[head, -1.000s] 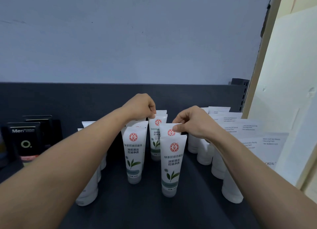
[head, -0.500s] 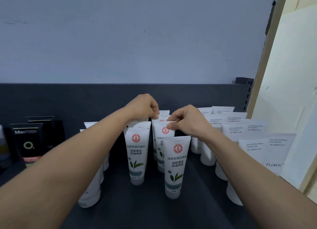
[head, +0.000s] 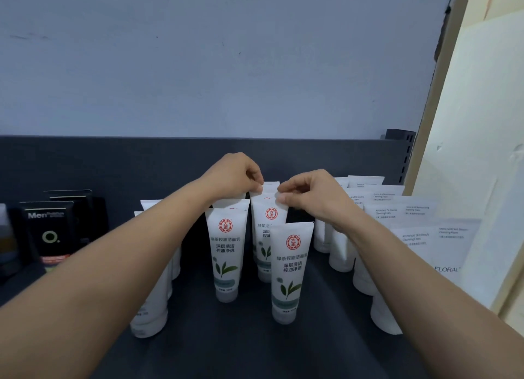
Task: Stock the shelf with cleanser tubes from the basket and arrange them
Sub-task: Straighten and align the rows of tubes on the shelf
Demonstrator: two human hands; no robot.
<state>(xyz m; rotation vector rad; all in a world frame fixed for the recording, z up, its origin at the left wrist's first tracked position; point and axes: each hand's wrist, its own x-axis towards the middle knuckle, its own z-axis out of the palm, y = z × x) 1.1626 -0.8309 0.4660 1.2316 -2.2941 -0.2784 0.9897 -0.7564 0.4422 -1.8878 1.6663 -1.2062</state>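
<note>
Several white cleanser tubes with a red seal and green leaf stand cap-down in two rows on the dark shelf [head: 232, 347]. The front right tube [head: 289, 273] and the front left tube [head: 225, 251] stand free. My right hand [head: 309, 197] pinches the top edge of the second tube [head: 268, 228] in the right row. My left hand [head: 235, 177] pinches the top of a tube [head: 270, 184] further back in the same row. The basket is out of view.
Plain white tubes [head: 154, 307] stand at the left under my forearm. White floral foam tubes [head: 397, 236] fill the right side up to a cream wall [head: 482, 151]. Black men's boxes [head: 46, 231] stand far left. A dark back panel [head: 113, 166] closes the shelf.
My right hand has moved back with the second tube, away from the front right tube. My left hand has stayed on the rear tubes.
</note>
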